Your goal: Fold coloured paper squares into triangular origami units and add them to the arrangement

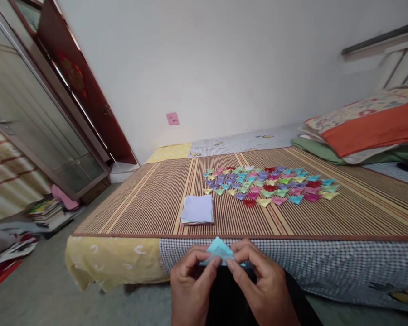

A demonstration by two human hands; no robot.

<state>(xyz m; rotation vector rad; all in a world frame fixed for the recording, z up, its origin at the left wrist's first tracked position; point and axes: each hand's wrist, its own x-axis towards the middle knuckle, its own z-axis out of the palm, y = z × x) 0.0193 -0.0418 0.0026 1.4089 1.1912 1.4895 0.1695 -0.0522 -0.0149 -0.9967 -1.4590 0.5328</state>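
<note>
Left hand (193,287) and right hand (263,283) are pinching a turquoise triangular folded paper (219,247), fingertips nearly closed | it is hovering on the near side of the brown striped slatted mat (149,203) | risk: uneven thumb pressure could be skewing its crease

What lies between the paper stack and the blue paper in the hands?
In the head view, only the mat's front edge and some checked cloth.
</note>
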